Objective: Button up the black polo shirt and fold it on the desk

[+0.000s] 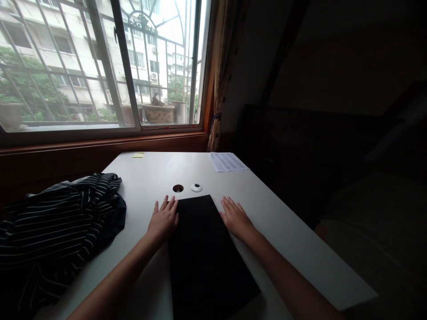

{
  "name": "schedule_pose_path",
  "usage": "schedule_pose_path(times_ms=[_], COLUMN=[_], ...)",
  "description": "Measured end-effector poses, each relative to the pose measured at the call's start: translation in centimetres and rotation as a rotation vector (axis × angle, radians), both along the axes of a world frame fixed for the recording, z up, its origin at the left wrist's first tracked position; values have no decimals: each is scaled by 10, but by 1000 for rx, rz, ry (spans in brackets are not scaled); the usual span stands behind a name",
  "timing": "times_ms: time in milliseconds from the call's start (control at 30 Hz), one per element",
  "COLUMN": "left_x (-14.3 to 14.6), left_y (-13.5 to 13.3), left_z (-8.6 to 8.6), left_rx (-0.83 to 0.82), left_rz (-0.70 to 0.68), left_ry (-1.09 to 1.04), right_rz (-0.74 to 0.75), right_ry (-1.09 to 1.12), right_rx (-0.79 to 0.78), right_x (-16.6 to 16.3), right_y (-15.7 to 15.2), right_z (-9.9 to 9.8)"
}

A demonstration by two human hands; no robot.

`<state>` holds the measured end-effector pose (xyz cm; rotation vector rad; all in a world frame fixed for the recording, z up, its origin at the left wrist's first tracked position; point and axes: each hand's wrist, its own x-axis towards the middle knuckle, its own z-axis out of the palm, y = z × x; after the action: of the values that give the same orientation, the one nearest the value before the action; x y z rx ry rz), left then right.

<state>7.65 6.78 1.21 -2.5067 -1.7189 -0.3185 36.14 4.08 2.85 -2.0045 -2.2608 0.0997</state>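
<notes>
A long black piece of folded cloth [203,253] lies flat on the white table [287,222], running from the middle toward me. At its far left corner rests my left hand [164,218], fingers stretched out and touching the edge. My right hand [236,218] lies flat along the opposite edge, fingers extended, partly on the table. Neither hand grasps anything. What kind of garment the black cloth is, I cannot tell.
A heap of striped dark clothes [60,222] covers the table's left side. Beyond the cloth are a round hole [178,188] and its white cover [196,187]. Printed sheets [228,162] and a yellow note [138,155] lie at the far edge, below a barred window [156,66].
</notes>
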Motion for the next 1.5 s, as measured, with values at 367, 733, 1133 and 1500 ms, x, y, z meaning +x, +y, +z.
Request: schedule_pose_path(times_ms=[367, 733, 1133, 1500], left_x=[22, -18, -81, -89], left_y=[-76, -83, -38, -41], left_z=[-27, -29, -27, -36], left_rx=[8, -160, -128, -68], left_rz=[-285, -224, 128, 103], left_ry=[29, -28, -12, 1], right_rz=[370, 218, 241, 338], right_ry=[127, 106, 142, 179], right_rx=[-14, -47, 74, 6], right_x=[-44, 9, -55, -119], right_y=[-85, -101, -85, -73], right_z=[-13, -23, 24, -26])
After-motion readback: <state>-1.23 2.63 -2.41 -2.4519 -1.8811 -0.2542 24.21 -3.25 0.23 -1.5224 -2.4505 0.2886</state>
